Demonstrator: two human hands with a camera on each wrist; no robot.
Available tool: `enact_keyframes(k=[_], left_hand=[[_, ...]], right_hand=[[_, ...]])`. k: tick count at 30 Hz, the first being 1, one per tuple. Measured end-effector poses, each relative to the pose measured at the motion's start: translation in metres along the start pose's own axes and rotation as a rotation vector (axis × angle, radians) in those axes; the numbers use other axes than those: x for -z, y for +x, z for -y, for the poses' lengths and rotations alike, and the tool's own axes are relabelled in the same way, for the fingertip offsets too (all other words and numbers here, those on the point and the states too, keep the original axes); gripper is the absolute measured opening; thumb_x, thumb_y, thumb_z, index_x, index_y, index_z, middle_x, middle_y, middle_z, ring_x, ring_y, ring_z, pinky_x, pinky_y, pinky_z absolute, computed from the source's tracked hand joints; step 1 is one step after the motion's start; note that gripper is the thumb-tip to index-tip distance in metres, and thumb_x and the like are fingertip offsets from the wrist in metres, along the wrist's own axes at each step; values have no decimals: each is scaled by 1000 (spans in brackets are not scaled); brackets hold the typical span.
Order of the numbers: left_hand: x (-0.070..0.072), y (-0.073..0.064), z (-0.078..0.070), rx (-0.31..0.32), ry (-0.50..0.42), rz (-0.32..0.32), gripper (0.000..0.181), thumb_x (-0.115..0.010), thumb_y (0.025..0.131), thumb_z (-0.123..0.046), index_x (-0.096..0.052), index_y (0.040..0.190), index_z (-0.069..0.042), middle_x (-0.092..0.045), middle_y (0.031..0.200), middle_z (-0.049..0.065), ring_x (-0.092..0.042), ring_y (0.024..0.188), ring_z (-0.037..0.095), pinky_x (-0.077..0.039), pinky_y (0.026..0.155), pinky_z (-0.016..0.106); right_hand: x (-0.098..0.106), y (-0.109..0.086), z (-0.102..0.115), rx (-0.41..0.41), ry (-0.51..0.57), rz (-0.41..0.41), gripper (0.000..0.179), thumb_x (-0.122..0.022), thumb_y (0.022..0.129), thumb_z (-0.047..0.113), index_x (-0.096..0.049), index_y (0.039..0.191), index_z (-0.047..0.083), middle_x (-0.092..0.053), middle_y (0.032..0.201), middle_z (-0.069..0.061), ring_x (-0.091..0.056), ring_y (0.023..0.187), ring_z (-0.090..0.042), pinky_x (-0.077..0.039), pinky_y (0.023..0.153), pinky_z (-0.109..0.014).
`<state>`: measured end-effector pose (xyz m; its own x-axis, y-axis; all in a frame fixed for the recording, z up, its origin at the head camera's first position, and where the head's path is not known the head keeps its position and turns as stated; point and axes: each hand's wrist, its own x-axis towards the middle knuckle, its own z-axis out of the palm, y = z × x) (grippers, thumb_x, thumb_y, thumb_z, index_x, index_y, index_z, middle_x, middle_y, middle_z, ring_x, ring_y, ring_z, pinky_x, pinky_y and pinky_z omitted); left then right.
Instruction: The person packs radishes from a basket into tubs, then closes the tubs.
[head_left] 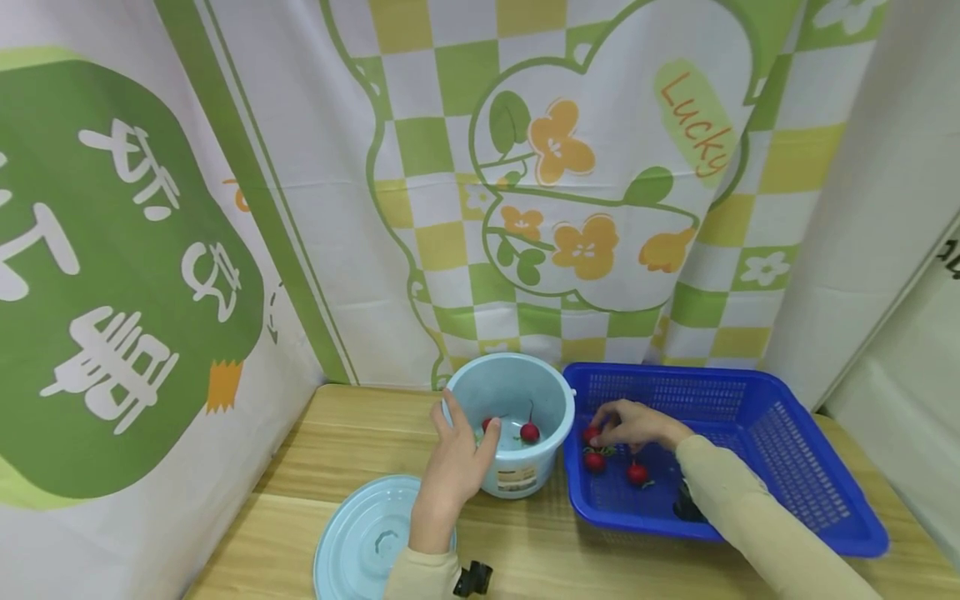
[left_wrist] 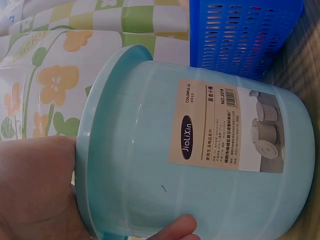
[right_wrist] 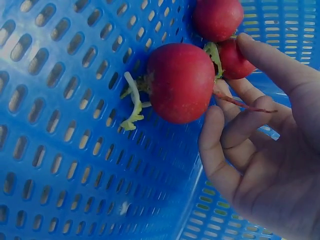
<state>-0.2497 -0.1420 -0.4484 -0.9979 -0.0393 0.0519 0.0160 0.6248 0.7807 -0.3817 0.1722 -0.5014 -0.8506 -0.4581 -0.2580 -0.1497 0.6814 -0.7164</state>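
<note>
A light blue bucket (head_left: 517, 471) stands on the wooden table with radishes (head_left: 529, 432) inside it. My left hand (head_left: 453, 467) holds the bucket by the left side of its rim; in the left wrist view the bucket's printed label (left_wrist: 225, 125) faces the camera. Inside the blue basket (head_left: 806, 467), my right hand (head_left: 633, 423) pinches a red radish (right_wrist: 235, 60) between thumb and fingers. Close beside it lie another radish (head_left: 595, 462) and, a little to the right, a third radish (head_left: 637, 474) with a thin root.
The bucket's light blue lid (head_left: 352, 533) lies on the table (head_left: 300, 467) at the left, partly behind my left forearm. The basket stands just right of the bucket. A patterned cloth (head_left: 420, 150) hangs behind them.
</note>
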Motion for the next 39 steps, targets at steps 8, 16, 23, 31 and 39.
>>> enact_keyframes(k=[8,16,23,31,39], left_hand=[[0,0,-1,-7,0,-4,99,-47,109,-53,11,165,4,6,168,34,-55,57,25,-45,54,38],[1,1,0,-1,6,-2,99,-45,109,-55,13,165,3,8,168,32,-55,57,25,-45,54,38],[0,0,-1,-1,1,2,100,-46,109,-55,13,165,3,9,168,33,-54,56,25,-45,53,37],[-1,0,0,3,1,8,100,-45,109,-56,13,166,2,9,168,32,-54,56,25,-45,54,38],[0,0,-2,3,5,1,97,-47,110,-49,13,165,3,8,168,33,-56,59,26,-46,55,39]], right_hand=[[-1,1,2,21,-15,37,37,-83,91,19,-71,117,-2,-67,88,-5,-53,57,-16,-52,55,-33],[5,4,4,26,-35,29,41,-79,94,22,-69,122,-6,-72,96,-7,-53,54,-14,-54,54,-32],[4,5,3,18,-43,4,43,-80,93,24,-69,122,-6,-74,99,-8,-55,56,-15,-56,57,-34],[5,1,6,32,-34,-13,42,-78,93,23,-69,120,-7,-74,98,-8,-58,60,-19,-57,59,-37],[8,2,4,56,1,-19,39,-78,94,23,-69,118,-6,-73,95,-6,-54,57,-16,-54,58,-37]])
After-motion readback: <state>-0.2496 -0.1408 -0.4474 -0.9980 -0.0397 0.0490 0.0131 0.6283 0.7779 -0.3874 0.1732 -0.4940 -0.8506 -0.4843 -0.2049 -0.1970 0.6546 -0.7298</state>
